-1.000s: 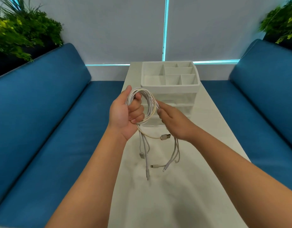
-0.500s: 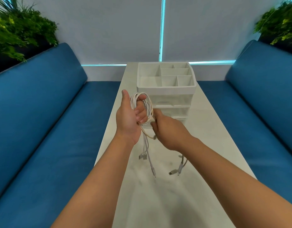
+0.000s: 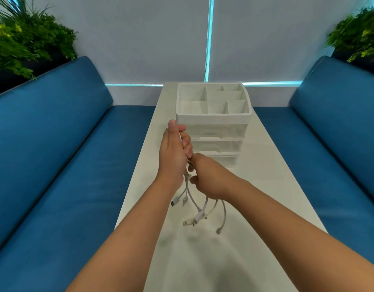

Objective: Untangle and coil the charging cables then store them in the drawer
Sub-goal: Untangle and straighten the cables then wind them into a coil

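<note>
My left hand (image 3: 173,152) grips a coil of white charging cables, fingers curled round it; the coil is mostly hidden behind the hand. Just below it, my right hand (image 3: 211,178) grips the cable strands under the coil. Several loose cable ends (image 3: 194,209) with plugs dangle below both hands above the white table (image 3: 266,197). Right behind the hands stands a white drawer organiser (image 3: 213,131), its translucent drawers shut and its divided top tray empty.
Blue sofa cushions (image 3: 55,154) flank the narrow table on both sides. Green plants (image 3: 24,39) sit behind each sofa back. A pale wall with a lit cyan strip closes off the far end.
My left hand has turned the coil edge-on, so the loops are now hidden. My right hand has slid down under it, and the dangling ends have swung to the right.
</note>
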The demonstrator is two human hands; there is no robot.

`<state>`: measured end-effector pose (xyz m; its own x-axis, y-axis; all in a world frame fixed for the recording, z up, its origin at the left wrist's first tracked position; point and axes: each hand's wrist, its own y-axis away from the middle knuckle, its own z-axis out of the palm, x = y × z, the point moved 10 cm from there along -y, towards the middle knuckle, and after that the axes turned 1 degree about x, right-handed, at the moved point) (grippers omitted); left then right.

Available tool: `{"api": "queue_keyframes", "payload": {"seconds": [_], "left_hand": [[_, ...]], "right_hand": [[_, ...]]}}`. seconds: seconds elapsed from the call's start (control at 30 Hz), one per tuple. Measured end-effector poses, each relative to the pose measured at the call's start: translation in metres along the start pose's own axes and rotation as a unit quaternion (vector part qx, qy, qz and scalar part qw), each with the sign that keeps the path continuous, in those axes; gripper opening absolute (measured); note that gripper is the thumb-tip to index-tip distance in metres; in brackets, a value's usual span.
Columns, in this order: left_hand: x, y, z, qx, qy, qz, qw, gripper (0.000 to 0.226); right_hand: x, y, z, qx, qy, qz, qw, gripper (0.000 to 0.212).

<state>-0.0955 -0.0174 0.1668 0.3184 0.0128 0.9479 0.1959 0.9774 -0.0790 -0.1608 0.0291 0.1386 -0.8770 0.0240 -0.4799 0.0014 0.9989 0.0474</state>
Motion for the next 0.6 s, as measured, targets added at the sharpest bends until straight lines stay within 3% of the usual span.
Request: {"api": "queue_keyframes", "payload": {"seconds": [0.17, 0.33, 0.5, 0.6], "left_hand": [[-0.003, -0.001, 0.002, -0.003, -0.025, 0.016, 1.000, 0.030], [-0.006, -0.001, 0.007, -0.042, -0.119, 0.050, 0.991, 0.027], [-0.013, 0.000, 0.012, -0.109, -0.267, 0.060, 0.956, 0.018], [-0.026, 0.002, 0.019, -0.176, -0.337, 0.044, 0.924, 0.025]], "right_hand": [[0.001, -0.001, -0.001, 0.011, -0.006, 0.025, 1.000, 0.017], [-0.004, 0.003, 0.000, -0.018, -0.005, -0.001, 1.000, 0.009], [-0.012, 0.016, -0.010, -0.096, 0.030, -0.030, 0.994, 0.023], [-0.011, 0.018, -0.021, -0.128, 0.116, -0.035, 0.984, 0.019]]}}
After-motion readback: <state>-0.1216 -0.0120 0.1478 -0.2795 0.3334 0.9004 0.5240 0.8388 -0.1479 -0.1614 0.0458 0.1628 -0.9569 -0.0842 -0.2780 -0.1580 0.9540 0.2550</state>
